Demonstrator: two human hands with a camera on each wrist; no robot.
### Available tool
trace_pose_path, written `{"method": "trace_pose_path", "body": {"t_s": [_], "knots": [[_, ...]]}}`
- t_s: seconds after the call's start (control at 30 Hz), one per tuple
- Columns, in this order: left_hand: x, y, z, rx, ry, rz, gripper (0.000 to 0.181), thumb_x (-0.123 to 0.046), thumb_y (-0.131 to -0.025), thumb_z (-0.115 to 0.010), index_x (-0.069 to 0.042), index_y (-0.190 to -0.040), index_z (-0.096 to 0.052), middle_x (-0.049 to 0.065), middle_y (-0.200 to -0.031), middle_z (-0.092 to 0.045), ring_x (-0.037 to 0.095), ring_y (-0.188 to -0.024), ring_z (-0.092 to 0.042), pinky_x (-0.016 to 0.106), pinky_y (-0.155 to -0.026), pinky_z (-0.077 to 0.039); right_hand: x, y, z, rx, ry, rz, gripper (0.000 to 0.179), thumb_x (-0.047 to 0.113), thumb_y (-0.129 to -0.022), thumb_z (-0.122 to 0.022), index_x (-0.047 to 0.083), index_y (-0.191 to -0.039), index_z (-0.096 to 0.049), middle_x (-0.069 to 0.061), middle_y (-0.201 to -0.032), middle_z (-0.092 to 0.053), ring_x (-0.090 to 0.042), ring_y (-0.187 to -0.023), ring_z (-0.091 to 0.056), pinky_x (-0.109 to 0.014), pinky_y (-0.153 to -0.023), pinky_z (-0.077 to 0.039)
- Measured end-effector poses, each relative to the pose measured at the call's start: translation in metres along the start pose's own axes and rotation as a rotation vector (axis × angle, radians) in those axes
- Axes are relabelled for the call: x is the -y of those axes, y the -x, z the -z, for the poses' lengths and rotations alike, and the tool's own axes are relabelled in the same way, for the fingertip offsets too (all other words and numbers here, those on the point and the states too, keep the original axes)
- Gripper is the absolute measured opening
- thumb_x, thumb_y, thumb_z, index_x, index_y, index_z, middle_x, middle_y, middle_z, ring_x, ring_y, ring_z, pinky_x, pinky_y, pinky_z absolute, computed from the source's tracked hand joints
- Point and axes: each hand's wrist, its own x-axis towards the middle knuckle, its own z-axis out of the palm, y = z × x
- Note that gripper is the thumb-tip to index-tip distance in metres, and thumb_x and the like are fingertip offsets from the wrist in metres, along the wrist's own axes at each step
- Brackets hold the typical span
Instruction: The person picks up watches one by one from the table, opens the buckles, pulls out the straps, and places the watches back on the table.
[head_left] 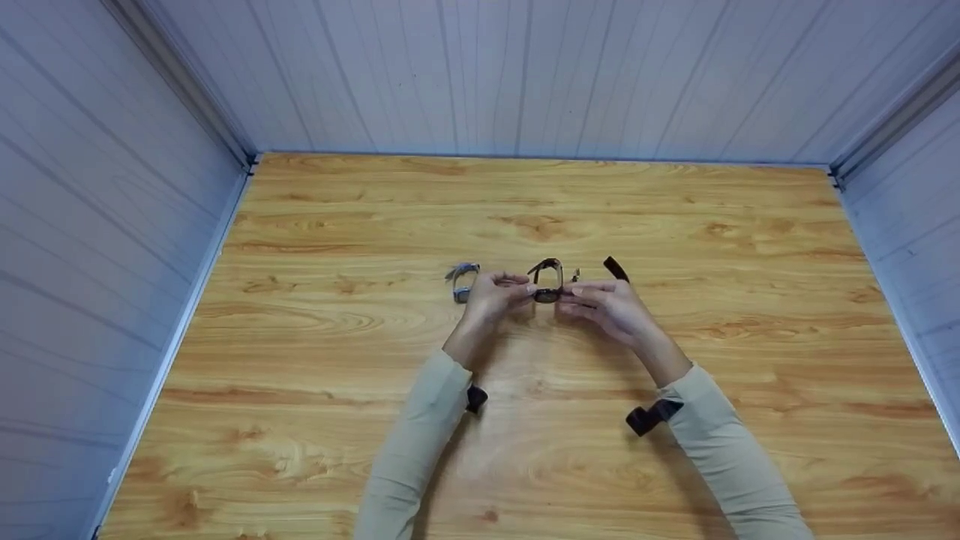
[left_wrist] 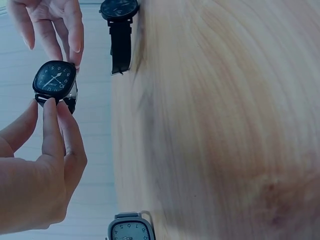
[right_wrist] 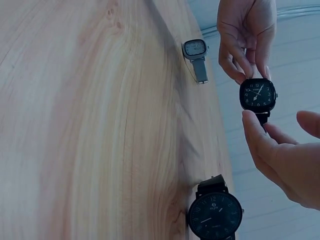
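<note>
In the head view, a black wristwatch (head_left: 547, 295) with a rounded-square dial is between both hands, its dial toward me and its strap looped behind. My left hand (head_left: 495, 298) pinches one side of this watch (left_wrist: 55, 80) between thumb and fingers. From the other side, fingers of my right hand (head_left: 609, 309) touch it; in the right wrist view the right thumb (right_wrist: 310, 123) stands apart from the watch (right_wrist: 257, 95). A grey watch (head_left: 463, 283) stands just left of my left hand. A round black watch (right_wrist: 215, 215) is beside my right hand, mostly hidden behind it in the head view.
The watches are on a wood-grain table (head_left: 375, 450). White panel walls (head_left: 480, 82) enclose its back and both sides. Dark straps with small devices (head_left: 651, 417) are on both wrists, over light sleeves (head_left: 409, 442).
</note>
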Motion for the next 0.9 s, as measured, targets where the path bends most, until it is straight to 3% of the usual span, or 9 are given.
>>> {"method": "trace_pose_path", "body": {"t_s": [0.3, 0.5, 0.9], "knots": [[-0.009, 0.005, -0.001, 0.047, 0.035, 0.033, 0.032, 0.009, -0.08, -0.064, 0.017, -0.11, -0.054, 0.017, -0.086, -0.062, 0.02, -0.075, -0.065, 0.031, -0.077, -0.052, 0.009, 0.007, -0.001, 0.011, 0.004, -0.004, 0.017, -0.009, -0.089, -0.051, -0.005, -0.092, -0.068, -0.019, -0.096, -0.064, -0.03, -0.087, -0.064, -0.044, -0.095, -0.039], [-0.011, 0.008, -0.004, 0.079, 0.064, 0.017, 0.031, 0.011, -0.08, -0.063, 0.017, -0.11, -0.055, 0.021, -0.09, -0.063, 0.021, -0.077, -0.066, 0.03, -0.077, -0.052, 0.013, 0.01, -0.001, -0.006, 0.004, 0.016, 0.018, -0.01, -0.089, -0.05, -0.005, -0.09, -0.068, -0.018, -0.091, -0.065, -0.027, -0.083, -0.065, -0.038, -0.086, -0.048], [-0.01, 0.015, -0.011, 0.092, 0.091, 0.033, 0.026, 0.013, -0.079, -0.062, 0.017, -0.104, -0.057, 0.023, -0.093, -0.063, 0.023, -0.08, -0.066, 0.03, -0.078, -0.052, 0.014, 0.016, 0.002, -0.02, 0.026, 0.039, 0.018, -0.012, -0.087, -0.052, -0.005, -0.09, -0.068, -0.017, -0.087, -0.066, -0.024, -0.078, -0.066, -0.034, -0.081, -0.051]]}}
